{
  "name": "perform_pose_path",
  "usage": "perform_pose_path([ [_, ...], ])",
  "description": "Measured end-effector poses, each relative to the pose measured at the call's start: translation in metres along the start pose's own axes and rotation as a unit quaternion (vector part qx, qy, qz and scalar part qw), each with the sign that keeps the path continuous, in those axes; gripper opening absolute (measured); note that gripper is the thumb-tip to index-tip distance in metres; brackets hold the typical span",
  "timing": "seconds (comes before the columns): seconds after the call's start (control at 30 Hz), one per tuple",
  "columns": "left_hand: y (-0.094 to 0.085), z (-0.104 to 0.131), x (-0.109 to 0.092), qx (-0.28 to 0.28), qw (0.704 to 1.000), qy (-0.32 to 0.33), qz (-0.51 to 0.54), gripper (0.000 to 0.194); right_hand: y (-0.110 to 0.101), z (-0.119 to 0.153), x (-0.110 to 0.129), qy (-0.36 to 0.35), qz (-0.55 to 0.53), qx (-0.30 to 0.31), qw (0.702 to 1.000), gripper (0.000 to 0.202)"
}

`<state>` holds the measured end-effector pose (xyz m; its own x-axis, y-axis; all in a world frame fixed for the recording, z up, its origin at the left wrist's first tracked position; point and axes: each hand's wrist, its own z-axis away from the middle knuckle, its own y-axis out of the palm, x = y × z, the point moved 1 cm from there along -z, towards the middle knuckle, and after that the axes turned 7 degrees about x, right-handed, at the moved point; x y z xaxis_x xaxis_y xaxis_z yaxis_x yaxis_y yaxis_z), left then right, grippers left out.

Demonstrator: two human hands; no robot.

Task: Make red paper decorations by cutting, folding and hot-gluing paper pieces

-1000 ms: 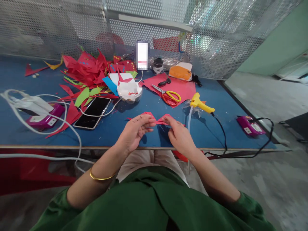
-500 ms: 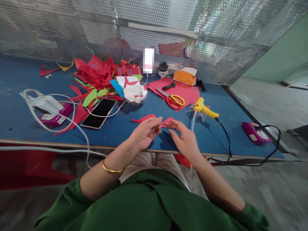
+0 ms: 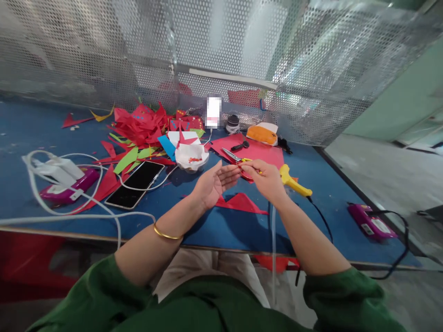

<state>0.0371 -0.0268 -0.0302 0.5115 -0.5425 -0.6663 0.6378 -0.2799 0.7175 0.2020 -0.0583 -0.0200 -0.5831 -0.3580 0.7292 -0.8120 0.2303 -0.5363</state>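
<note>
My left hand (image 3: 215,184) is held palm up above the blue table, its fingers stretched out toward the right. Its fingertips meet my right hand (image 3: 265,180), whose thumb and forefinger are pinched together on something too small to make out. Below and between the hands, a folded red paper piece (image 3: 242,203) lies on the table. Just beyond my right hand are scissors (image 3: 231,155) with yellow and red handles, partly hidden by it, on a red paper sheet (image 3: 221,144). A paper-lined bowl (image 3: 191,157) with small red bits stands beyond my left hand.
A yellow glue gun (image 3: 294,182) lies right of my right hand, its cord running to a purple power block (image 3: 372,222). Leftward are a phone (image 3: 136,185), white cables, another purple block (image 3: 71,186) and a red paper heap (image 3: 140,124). Perforated metal panels stand behind.
Both hands have moved away from the red paper piece, which now lies uncovered. My left palm has opened upward, and my right fingers have closed at its fingertips. The view has tilted up.
</note>
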Motion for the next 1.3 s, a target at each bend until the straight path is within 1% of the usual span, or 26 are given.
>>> perform_pose_path([
  [0.03,-0.001,0.000,0.000,0.006,1.000,-0.003,0.002,0.047,0.003,0.000,-0.002,0.001,-0.016,0.008,1.000,0.020],
  [0.1,-0.003,0.000,0.001,0.011,1.000,-0.005,0.000,0.049,0.009,0.001,-0.006,0.026,-0.056,0.011,0.998,0.019],
  [0.23,-0.005,-0.002,0.004,0.018,1.000,-0.011,-0.023,0.047,0.015,0.005,-0.015,0.101,-0.094,-0.022,0.990,0.016],
  [0.3,-0.003,-0.001,0.007,0.026,0.999,-0.008,-0.031,0.045,0.016,0.008,-0.017,0.112,-0.087,-0.041,0.989,0.016],
  [0.37,-0.001,0.000,0.010,0.034,0.999,-0.010,-0.029,0.043,0.014,0.010,-0.017,0.096,-0.053,-0.070,0.991,0.015],
  [0.43,0.000,0.001,0.012,0.042,0.999,-0.018,-0.013,0.041,0.013,0.011,-0.013,0.050,0.024,-0.100,0.993,0.015],
  [0.53,0.001,0.003,0.014,0.060,0.998,-0.029,0.017,0.041,0.011,0.012,-0.008,-0.032,0.163,-0.128,0.978,0.021],
  [0.6,0.000,0.003,0.015,0.060,0.997,-0.038,0.027,0.044,0.010,0.011,-0.008,-0.053,0.211,-0.134,0.967,0.024],
  [0.67,-0.001,0.004,0.015,0.051,0.997,-0.043,0.030,0.047,0.007,0.009,-0.012,-0.039,0.211,-0.138,0.967,0.027],
  [0.8,-0.004,0.004,0.016,0.044,0.998,-0.045,0.007,0.049,-0.001,0.005,-0.022,0.035,0.166,-0.150,0.974,0.040],
  [0.83,-0.004,0.005,0.016,0.046,0.998,-0.045,-0.004,0.049,-0.002,0.004,-0.024,0.040,0.154,-0.145,0.976,0.041],
  [0.87,-0.005,0.005,0.017,0.049,0.998,-0.044,-0.016,0.049,-0.003,0.004,-0.024,0.035,0.139,-0.136,0.980,0.037],
  [0.93,-0.006,0.005,0.018,0.056,0.997,-0.037,-0.037,0.050,-0.003,0.004,-0.023,0.012,0.091,-0.107,0.990,0.020],
  [0.97,-0.007,0.005,0.018,0.057,0.997,-0.034,-0.045,0.050,-0.002,0.004,-0.022,-0.003,0.065,-0.091,0.994,0.015],
  [1.03,-0.007,0.005,0.019,0.056,0.996,-0.033,-0.055,0.052,0.001,0.005,-0.018,-0.030,0.032,-0.060,0.997,0.017],
  [1.13,-0.006,0.005,0.020,0.052,0.996,-0.037,-0.069,0.054,0.005,0.007,-0.011,-0.068,0.048,-0.034,0.996,0.009],
  [1.3,-0.005,0.005,0.021,0.071,0.993,-0.042,-0.088,0.052,0.008,0.012,-0.006,-0.067,0.110,-0.046,0.991,0.019],
])
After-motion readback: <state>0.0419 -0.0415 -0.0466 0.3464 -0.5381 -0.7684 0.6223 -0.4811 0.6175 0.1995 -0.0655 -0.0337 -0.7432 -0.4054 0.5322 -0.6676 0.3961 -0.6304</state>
